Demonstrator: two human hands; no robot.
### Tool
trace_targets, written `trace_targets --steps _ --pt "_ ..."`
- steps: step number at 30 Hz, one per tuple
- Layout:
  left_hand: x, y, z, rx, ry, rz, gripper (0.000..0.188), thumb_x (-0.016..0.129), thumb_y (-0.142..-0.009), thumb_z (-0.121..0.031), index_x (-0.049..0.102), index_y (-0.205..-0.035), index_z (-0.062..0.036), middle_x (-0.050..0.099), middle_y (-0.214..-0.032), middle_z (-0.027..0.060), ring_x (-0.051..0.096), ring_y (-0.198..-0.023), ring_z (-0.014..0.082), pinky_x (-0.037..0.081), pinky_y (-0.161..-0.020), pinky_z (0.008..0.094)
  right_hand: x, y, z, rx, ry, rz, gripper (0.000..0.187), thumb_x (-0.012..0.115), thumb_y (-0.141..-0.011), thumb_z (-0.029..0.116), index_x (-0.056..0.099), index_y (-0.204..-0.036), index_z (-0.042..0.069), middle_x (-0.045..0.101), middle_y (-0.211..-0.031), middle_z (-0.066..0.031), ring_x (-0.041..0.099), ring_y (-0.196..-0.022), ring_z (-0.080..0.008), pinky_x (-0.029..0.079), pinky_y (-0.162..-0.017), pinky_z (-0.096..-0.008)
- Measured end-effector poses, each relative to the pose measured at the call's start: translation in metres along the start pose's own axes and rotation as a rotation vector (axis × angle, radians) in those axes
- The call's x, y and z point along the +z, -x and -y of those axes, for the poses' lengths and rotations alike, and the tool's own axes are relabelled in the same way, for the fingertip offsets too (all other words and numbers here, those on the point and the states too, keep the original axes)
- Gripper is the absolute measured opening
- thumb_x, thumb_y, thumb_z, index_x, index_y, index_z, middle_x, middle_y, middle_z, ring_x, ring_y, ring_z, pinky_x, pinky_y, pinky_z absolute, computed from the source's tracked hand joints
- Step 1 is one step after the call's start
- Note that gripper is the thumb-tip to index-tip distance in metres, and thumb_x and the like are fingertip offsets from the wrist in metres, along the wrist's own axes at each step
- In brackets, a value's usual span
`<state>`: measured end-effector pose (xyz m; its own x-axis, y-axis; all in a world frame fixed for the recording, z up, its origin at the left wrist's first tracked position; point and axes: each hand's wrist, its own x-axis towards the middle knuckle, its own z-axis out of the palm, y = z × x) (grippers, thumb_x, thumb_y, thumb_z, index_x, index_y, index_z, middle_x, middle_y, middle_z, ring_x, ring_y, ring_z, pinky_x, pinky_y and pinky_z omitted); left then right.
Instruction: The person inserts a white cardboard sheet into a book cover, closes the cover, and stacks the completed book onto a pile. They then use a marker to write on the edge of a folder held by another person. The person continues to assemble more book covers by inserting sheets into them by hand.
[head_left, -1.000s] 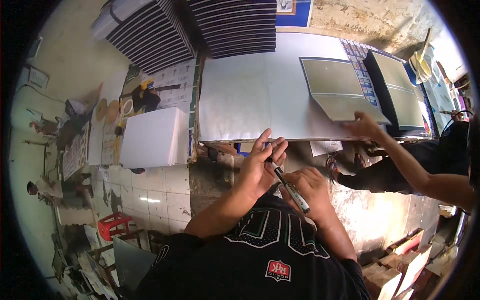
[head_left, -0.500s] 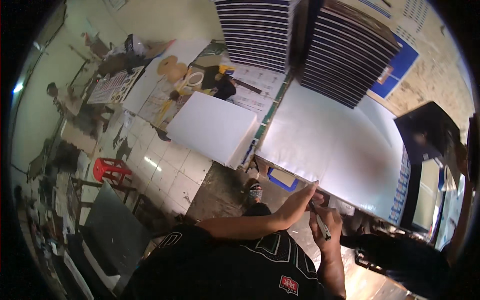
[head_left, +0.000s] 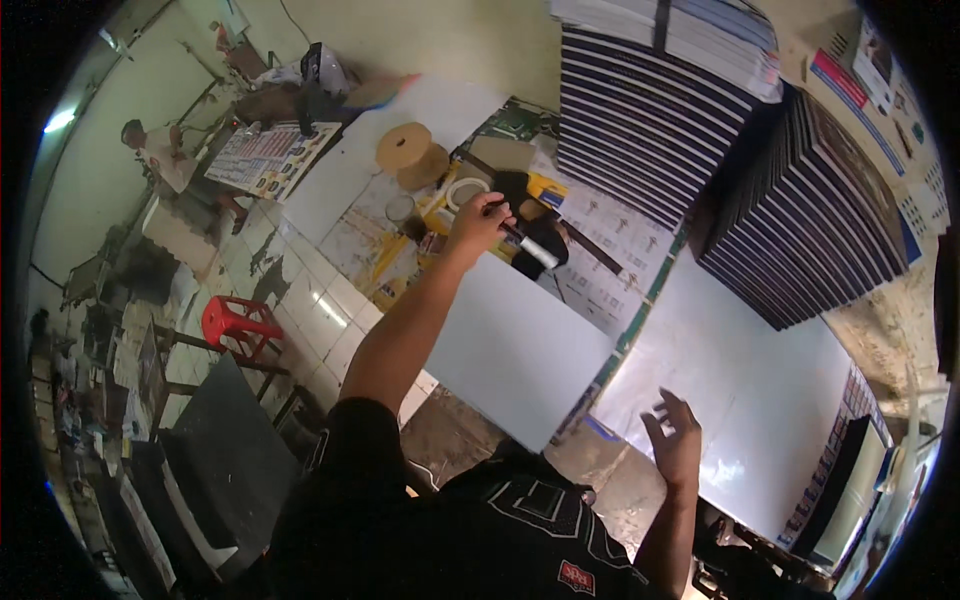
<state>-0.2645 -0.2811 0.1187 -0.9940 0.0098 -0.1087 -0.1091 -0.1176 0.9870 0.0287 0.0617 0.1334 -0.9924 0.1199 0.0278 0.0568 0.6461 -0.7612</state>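
The fingers of the left hand (head_left: 477,232), just above the middle of the frame, are curled around a marker (head_left: 541,252), whose white barrel slants down to the right over the cluttered table. The right hand (head_left: 677,440), right of centre and lower down, holds nothing; its fingers are parted and slightly bent, over the near edge of the white table (head_left: 740,370). Whether they touch it, I cannot tell.

Just below the marker lies a white stack (head_left: 520,345), its top flat and bare. Around the left hand, the surface carries a tape roll (head_left: 467,193), a brown roll (head_left: 408,152), a yellow object (head_left: 547,190) and a dark strip (head_left: 595,250), with printed sheets (head_left: 610,225) under the strip.

Two tall piles of dark books (head_left: 650,125) (head_left: 810,215) rise at the upper right, and a dark panel with a pale face (head_left: 852,492) lies at the lower right. To the left, a red stool (head_left: 240,322) stands on pale, patchy floor tiles (head_left: 325,300). In the upper left, a person (head_left: 165,165) is beside a printed board (head_left: 268,160), below a lit lamp (head_left: 60,121) on a pale wall (head_left: 120,130).
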Motion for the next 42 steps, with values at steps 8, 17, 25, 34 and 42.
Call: trace_targets --steps 8,17,25,34,42 --pt "-0.058 -0.020 -0.016 0.445 -0.928 -0.232 0.069 0.074 -0.080 -0.041 0.053 -0.127 0.0054 0.050 -0.132 0.0258 0.046 -0.126 0.0407 0.039 -0.104 0.0437 0.000 0.060 -0.092 0.378 0.091 -0.168 0.035 0.071 -0.084 0.009 0.061 -0.115 -0.003 0.066 -0.085 -0.0133 0.063 -0.070 -0.0205 0.052 -0.062 -0.0332" --pt "-0.165 -0.080 0.104 0.052 -0.778 -0.339 0.090 0.076 -0.078 -0.045 0.037 -0.143 0.0049 0.038 -0.146 0.0256 0.039 -0.133 0.0383 0.028 -0.112 0.0465 -0.021 0.111 -0.120 0.687 0.229 -0.269 0.041 0.071 -0.084 0.023 0.063 -0.120 0.006 0.068 -0.107 -0.0170 0.066 -0.091 -0.0299 0.052 -0.080 -0.0393" --pt "-0.264 -0.117 0.088 0.313 -0.969 -0.291 0.047 0.073 -0.088 -0.018 0.056 -0.126 0.0025 0.054 -0.131 0.0170 0.051 -0.122 0.0283 0.045 -0.101 0.0420 -0.041 0.087 -0.115 0.642 0.181 -0.283 0.036 0.071 -0.086 0.019 0.064 -0.117 0.002 0.070 -0.093 -0.0141 0.068 -0.078 -0.0248 0.054 -0.071 -0.0360" --pt "-0.090 0.022 -0.064 0.670 -0.955 -0.191 0.052 0.077 -0.082 -0.018 0.057 -0.127 -0.0013 0.058 -0.126 0.0105 0.054 -0.117 0.0236 0.045 -0.097 0.0359 -0.048 0.122 -0.160 0.611 0.164 -0.343 0.033 0.070 -0.085 0.017 0.065 -0.113 0.001 0.070 -0.091 -0.0150 0.068 -0.077 -0.0269 0.054 -0.070 -0.0359" --pt "0.110 0.167 -0.108 0.533 -0.311 0.444 0.067 0.084 -0.069 -0.029 0.058 -0.124 -0.0017 0.057 -0.129 0.0120 0.051 -0.122 0.0286 0.042 -0.100 0.0421 -0.052 0.087 -0.215 0.408 0.222 -0.491 0.038 0.069 -0.085 0.020 0.062 -0.119 0.005 0.061 -0.119 -0.0168 0.061 -0.103 -0.0331 0.049 -0.087 -0.0413"
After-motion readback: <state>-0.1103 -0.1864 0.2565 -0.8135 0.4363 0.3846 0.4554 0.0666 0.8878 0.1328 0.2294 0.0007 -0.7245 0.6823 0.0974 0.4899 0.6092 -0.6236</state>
